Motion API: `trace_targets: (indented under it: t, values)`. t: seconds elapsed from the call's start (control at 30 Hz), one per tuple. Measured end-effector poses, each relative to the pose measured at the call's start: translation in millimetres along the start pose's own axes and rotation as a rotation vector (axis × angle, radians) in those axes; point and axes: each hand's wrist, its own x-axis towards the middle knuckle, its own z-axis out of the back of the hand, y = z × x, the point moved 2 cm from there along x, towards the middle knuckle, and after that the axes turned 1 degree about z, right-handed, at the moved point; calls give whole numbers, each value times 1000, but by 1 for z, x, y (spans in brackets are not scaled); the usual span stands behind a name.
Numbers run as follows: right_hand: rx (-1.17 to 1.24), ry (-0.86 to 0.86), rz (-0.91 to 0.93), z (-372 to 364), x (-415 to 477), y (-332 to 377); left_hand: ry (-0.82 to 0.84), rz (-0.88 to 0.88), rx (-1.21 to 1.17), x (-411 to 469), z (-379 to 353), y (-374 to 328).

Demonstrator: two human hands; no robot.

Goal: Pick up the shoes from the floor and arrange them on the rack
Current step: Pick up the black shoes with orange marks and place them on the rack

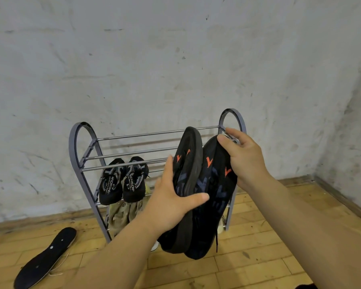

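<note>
Two bare hands held a pair of black sneakers with orange chevron marks up in front of the right half of a grey metal shoe rack [79, 161] with arched side frames and thin horizontal bars. The left hand [171, 197] was wrapped around the left black sneaker [189, 163], fingers behind it and thumb pressed across its side, the dark sole turned outward. The right hand [246, 159] gripped the right black sneaker [215, 184] from above near its toe end, fingers curled over the far side, thumb on the near edge. Both shoes hung roughly upright, toes up, touching each other along their length — neither rested on any bar of the rack, and their heels hung above the wooden plank floor [248, 257].

On the rack's middle shelf, toward its left side, sat a pair of black knit shoes with white lettering [121, 182], side by side with toes pointing up toward the back. Beneath them, on the lowest shelf, a pair of pale olive-beige shoes [123, 215] showed partly. A small white shoe tip [154, 246] peeked out beside the left wrist, mostly hidden.

On the floor, well left of the rack's front left foot, lay a loose black insole [46, 257] — flat, angled toward the rack. A scuffed grey-white wall [154, 69] stood behind everything.
</note>
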Motion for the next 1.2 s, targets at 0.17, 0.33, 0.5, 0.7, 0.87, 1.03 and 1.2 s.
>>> trace_targets:
  t: [0.17,0.33,0.5,0.7,0.87,1.03,1.2]
  values:
    - [-4,-1,-7,-3,1,1,-92,-64,132,4,4,-1]
    - [31,21,-53,-11,-4,2,-63,-162,243,4,3,-5]
    - [40,37,-55,-14,-8,6,-35,-258,368,-2,6,-15]
    - [48,52,-53,-15,-11,8,22,-294,450,-1,11,-13]
    - [-65,82,35,-17,-13,16,19,-281,261,2,13,-4]
    - [-158,165,102,-18,-17,21,-29,-258,132,6,14,-2]
    - [-373,519,172,-25,-32,19,-233,-191,-104,15,31,-4]
